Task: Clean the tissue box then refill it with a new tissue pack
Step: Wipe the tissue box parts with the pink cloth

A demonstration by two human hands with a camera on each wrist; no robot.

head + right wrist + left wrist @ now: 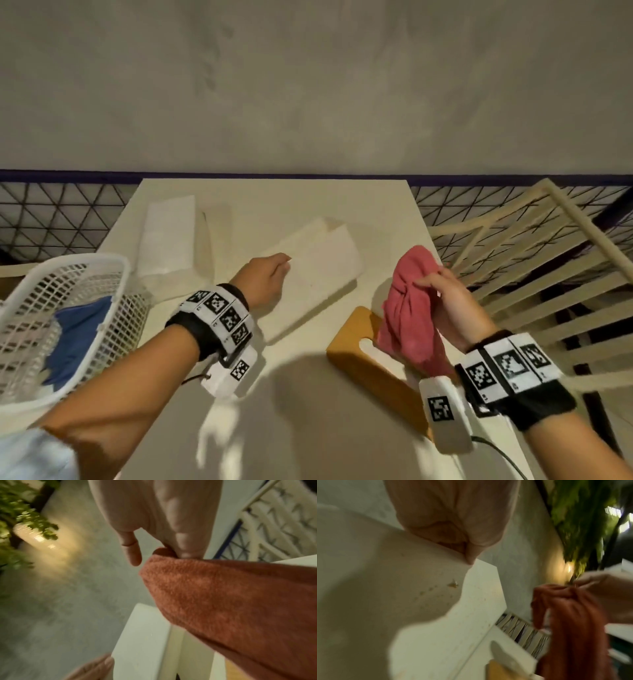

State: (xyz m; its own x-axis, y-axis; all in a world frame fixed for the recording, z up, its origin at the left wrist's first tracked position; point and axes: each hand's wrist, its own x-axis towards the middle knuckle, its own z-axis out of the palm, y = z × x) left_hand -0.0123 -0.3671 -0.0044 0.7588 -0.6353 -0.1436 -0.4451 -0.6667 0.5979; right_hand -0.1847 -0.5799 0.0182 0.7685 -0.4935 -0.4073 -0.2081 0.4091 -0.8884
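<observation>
While the right hand (pixel 448 305) holds a bunched pink terry cloth (pixel 409 308) in a closed grip above the surface (pixel 308 411), the cleaning step appears to be in hand. The white rectangular tissue box body (pixel 318 263) lies mid-surface, open side up, with small brownish crumbs visible inside in the left wrist view. The left hand (pixel 265 281) pinches the box's near-left edge with curled fingers, steadying it. Its tan wooden lid with an oval slot (pixel 363 356) rests near the front right, partly under the cloth. The white tissue pack (pixel 168 236) sits at far left. Next move, judged: bring the cloth into the box and wipe out the crumbs.
</observation>
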